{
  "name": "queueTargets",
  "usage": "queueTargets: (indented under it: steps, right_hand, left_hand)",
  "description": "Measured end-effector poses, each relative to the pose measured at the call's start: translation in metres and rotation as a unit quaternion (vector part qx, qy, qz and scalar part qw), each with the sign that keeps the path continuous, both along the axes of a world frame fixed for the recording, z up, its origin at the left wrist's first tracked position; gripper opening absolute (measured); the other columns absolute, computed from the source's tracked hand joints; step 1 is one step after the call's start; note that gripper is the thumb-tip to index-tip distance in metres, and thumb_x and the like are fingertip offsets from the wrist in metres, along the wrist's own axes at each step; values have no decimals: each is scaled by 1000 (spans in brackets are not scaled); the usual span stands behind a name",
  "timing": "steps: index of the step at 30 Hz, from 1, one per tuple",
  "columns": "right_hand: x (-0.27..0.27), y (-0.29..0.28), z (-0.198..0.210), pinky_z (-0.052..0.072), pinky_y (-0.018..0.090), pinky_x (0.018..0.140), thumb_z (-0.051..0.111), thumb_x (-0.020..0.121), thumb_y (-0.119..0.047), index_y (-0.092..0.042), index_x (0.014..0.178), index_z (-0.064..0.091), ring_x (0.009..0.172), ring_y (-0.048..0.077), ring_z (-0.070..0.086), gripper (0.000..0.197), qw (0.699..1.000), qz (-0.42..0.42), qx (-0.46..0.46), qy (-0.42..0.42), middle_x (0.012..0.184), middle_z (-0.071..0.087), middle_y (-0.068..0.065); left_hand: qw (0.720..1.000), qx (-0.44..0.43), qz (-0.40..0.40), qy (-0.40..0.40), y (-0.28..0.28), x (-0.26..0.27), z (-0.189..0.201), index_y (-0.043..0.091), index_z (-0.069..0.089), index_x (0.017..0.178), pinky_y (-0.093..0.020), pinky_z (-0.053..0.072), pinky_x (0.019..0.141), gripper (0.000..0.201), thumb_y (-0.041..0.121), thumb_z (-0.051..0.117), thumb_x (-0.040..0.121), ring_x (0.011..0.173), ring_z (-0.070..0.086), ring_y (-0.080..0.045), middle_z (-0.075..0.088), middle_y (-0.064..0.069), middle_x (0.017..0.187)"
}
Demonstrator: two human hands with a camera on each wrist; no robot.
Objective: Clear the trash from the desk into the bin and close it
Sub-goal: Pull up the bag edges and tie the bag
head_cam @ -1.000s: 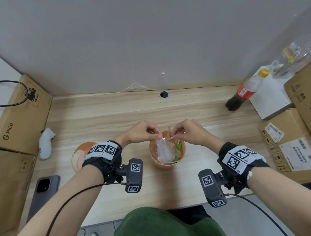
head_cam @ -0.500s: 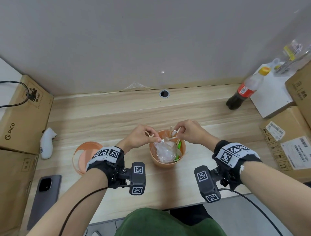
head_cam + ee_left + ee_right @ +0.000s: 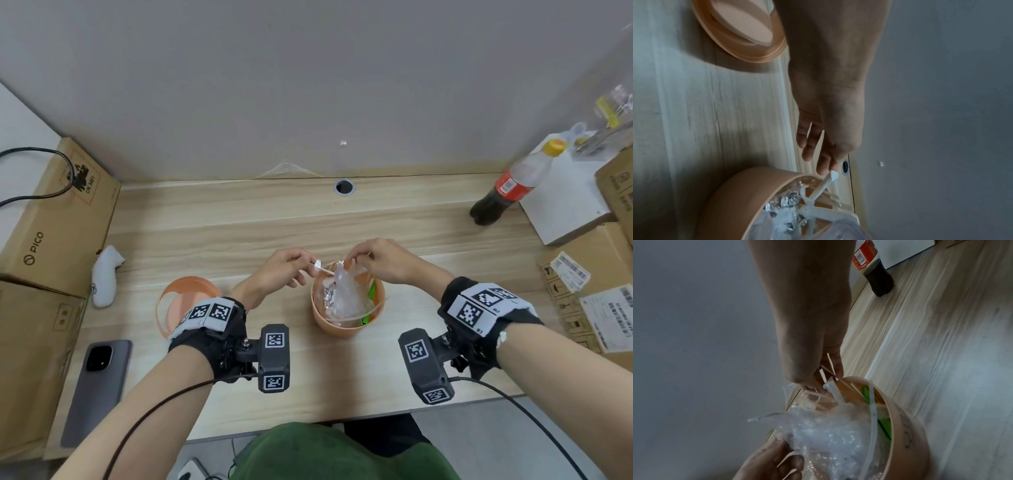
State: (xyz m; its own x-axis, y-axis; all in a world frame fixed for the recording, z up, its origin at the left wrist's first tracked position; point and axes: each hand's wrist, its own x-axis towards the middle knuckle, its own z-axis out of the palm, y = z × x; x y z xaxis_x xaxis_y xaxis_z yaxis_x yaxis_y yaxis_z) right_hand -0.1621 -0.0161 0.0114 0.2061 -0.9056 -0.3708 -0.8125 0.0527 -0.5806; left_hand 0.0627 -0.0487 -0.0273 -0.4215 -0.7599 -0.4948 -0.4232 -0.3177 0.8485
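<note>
1. Left hand (image 3: 281, 270) pinching white bag strip (image 3: 320, 269) beside orange bin (image 3: 346, 323)
2. Right hand (image 3: 380, 262) pinching clear bag (image 3: 346, 294) inside bin
3. Lid (image 3: 186, 301) lying on table (image 3: 239, 233), left of bin

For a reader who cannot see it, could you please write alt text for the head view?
Both hands, left hand and right hand, pinch the ends of a clear plastic bag in an orange bin on a wooden desk; its orange lid lies left.

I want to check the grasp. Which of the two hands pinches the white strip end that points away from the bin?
The left hand. It pinches the tie end beside the bin; the right hand holds the bag over the bin.
</note>
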Motion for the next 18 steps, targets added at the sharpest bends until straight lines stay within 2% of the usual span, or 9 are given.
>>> queueTargets:
  steps: [2, 4, 5, 6, 9, 11, 14, 16, 18]
  right_hand:
    - [-1, 3, 0, 34, 4, 55, 43, 92, -6, -15, 105, 73, 62, -1, 46, 34, 1000, -5, 5, 1, 85, 62, -12]
    - [-4, 6, 1, 36, 4, 53, 45, 91, -5, -15, 102, 74, 58, 0, 45, 33, 1000, -29, 1, -5, 70, 52, -22]
    - [-6, 8, 1, 36, 5, 53, 45, 90, -5, -17, 100, 75, 58, 1, 47, 33, 999, -38, 2, -9, 69, 53, -21]
    - [-7, 9, 1, 36, 6, 55, 46, 90, -5, -18, 99, 75, 61, 2, 50, 33, 999, -44, 6, -17, 73, 59, -18]
    - [-12, 14, -1, 42, 16, 77, 49, 90, -5, -17, 103, 73, 89, 11, 60, 30, 996, -65, 15, -55, 98, 68, -6]
    - [-15, 19, -2, 46, 19, 82, 51, 91, -5, -17, 105, 72, 96, 14, 61, 28, 994, -79, 9, -68, 100, 68, -6]
    - [-21, 26, -5, 48, 28, 93, 51, 92, -6, -17, 110, 70, 100, 17, 62, 29, 993, -97, -1, -68, 102, 66, -5]
    - [-26, 32, -7, 46, 26, 92, 50, 92, -6, -17, 117, 66, 104, 15, 61, 33, 990, -113, 0, -81, 109, 64, -4]
    - [-31, 39, -8, 42, 21, 87, 49, 92, -5, -18, 122, 63, 103, 14, 61, 35, 986, -135, 2, -95, 113, 63, -3]
  left_hand:
    - [1000, 0, 14, -10, 0, 8, -5, 18, 69, 98, -22, 42, 65, 23, 15, 45, 97, 69, 56, -12, 67, 4, 86]
    - [1000, 4, 25, -10, 1, 14, -8, 16, 71, 101, -22, 43, 65, 23, 17, 47, 97, 70, 56, -12, 66, 6, 87]
    - [999, 6, 31, -8, 1, 15, -8, 14, 70, 102, -21, 43, 65, 23, 17, 49, 97, 70, 57, -12, 66, 6, 88]
    - [999, 5, 36, -5, 1, 15, -8, 13, 70, 104, -21, 43, 65, 22, 18, 50, 96, 70, 57, -12, 66, 7, 88]
    - [999, -6, 37, 2, 2, 8, -4, 14, 69, 106, -21, 44, 66, 21, 25, 59, 93, 72, 58, -12, 67, 3, 92]
    - [1000, -26, 12, -1, 2, 0, -2, 12, 68, 105, -18, 45, 63, 21, 27, 63, 91, 71, 57, -11, 66, 2, 89]
    - [996, -73, -42, -5, 4, -15, -1, 7, 70, 92, -10, 43, 57, 13, 19, 67, 89, 65, 55, -4, 65, 0, 81]
    - [990, -110, -82, -18, 3, -24, 2, 7, 73, 87, -12, 45, 63, 11, 17, 70, 86, 66, 57, -1, 69, 2, 80]
    - [979, -152, -123, -51, -1, -33, 5, 12, 76, 83, -17, 48, 70, 8, 19, 73, 83, 69, 61, -2, 73, 5, 82]
